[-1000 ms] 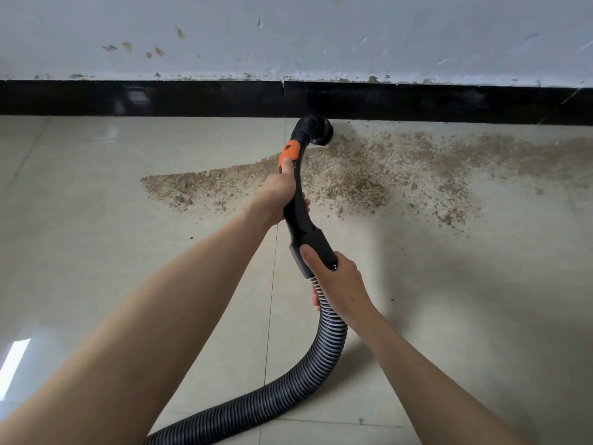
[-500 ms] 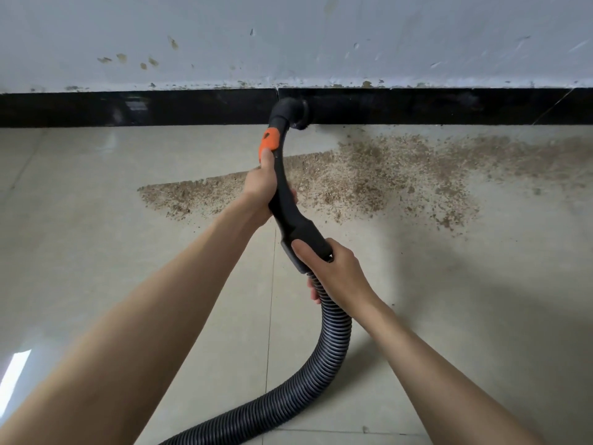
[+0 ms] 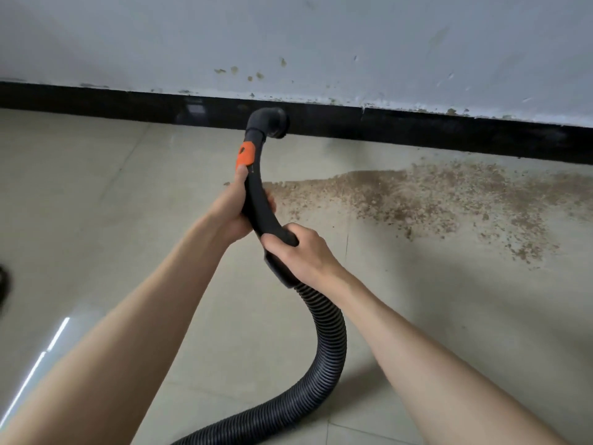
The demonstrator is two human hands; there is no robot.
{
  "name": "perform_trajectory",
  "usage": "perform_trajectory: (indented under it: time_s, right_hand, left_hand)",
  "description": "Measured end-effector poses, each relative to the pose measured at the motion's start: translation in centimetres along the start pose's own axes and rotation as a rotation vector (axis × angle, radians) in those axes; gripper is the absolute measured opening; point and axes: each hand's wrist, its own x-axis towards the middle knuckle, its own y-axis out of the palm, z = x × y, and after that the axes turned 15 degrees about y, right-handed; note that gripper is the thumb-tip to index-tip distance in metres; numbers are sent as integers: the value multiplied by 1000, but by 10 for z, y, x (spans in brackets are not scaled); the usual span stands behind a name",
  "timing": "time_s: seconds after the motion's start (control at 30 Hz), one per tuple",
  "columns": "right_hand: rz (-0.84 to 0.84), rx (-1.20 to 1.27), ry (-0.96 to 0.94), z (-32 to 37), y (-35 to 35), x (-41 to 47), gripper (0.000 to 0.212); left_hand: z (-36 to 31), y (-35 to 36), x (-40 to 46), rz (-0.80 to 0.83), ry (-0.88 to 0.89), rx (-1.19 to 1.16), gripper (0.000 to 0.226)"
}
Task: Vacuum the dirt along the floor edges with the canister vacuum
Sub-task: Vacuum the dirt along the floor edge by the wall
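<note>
Both hands' fingers curl round the handle: left hand high, right hand low; nozzle against the skirting, dirt right.

You have one view only, from your head: it looks forward and down over both forearms, close to the floor, toward the far wall and baseboard, tilted.

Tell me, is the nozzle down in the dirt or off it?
Off it: the nozzle sits against the black baseboard, left of the dirt.
</note>
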Motion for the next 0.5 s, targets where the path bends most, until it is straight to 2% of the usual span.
perform_trajectory:
  time_s: [0.07,0.23,0.5]
  right_hand:
    - [37,-59,-23,11,18,3,31]
    - [165,-97,-12,30,63,4,40]
    - [274,-327,117,51,101,12,43]
  left_hand:
    - [-9,-24,0,-67,-18,-19,44]
    - [-13,-77,-2,-293,-9,5,63]
    - [-2,-125,-7,-403,-81,-65,60]
